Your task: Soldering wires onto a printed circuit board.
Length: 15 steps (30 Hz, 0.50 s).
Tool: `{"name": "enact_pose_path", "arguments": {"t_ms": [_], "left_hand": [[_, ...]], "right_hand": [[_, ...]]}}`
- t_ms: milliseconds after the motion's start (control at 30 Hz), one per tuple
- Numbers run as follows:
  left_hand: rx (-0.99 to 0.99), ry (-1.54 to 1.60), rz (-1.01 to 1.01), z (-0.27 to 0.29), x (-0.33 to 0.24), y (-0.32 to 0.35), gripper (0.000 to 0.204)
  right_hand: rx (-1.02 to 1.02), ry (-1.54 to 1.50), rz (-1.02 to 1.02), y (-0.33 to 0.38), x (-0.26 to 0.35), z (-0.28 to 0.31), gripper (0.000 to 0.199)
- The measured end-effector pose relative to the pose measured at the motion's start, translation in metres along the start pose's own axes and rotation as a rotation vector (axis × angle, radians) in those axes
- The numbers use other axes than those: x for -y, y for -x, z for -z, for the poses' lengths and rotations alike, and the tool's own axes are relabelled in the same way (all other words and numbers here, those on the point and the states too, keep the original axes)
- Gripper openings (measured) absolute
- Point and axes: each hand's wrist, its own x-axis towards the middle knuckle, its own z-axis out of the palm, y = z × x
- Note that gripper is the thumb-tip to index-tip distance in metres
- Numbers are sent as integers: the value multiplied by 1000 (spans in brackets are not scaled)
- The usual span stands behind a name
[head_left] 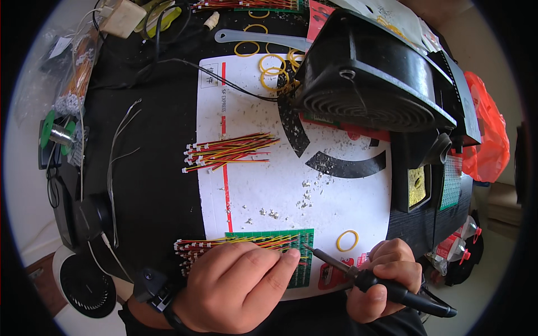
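Black table: here it is, the dark surface [151, 185] running under everything; a red plastic bag [487, 134] bulges at its right edge; a solder spool [59, 133] sits by its left edge.
White sheet: broad and bright [347, 207], covering the middle of the surface; it reaches almost to the near edge, where both hands are busy.
Black fan: a bulky thing [375, 78], looming over the sheet's far right corner.
Left hand: in from the near edge, the left hand [241, 288] spreads over the board, fingers drawn together and fingertips low by its right half; whether they pinch a wire, I cannot tell.
Right hand: over by the sheet's near right corner, the right hand [392, 274] is wrapped firmly round the soldering iron's handle.
Green board: the circuit board [303, 273] lies flat along the sheet's near edge, toward the left corner; red, yellow and black wires [224, 242] lie across it, white plugs poking past the sheet's left edge.
Soldering iron: slanting [367, 280], tip just inside the board's right edge, near its far corner; contact unclear.
Spare wires: a second bundle [230, 151] straddles the sheet's left edge.
Yellow band: one loop [347, 231] near the right hand.
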Motion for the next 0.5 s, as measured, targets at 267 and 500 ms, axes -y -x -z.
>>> {"name": "enact_pose_path", "arguments": {"t_ms": [267,500], "left_hand": [[32,-59,5,0,-8,-10,25],[28,-53,22,-7,1,-2,26]], "right_hand": [[14,26,-22,-4,7,6,32],[146,-106,56,-25,12,5,26]]}}
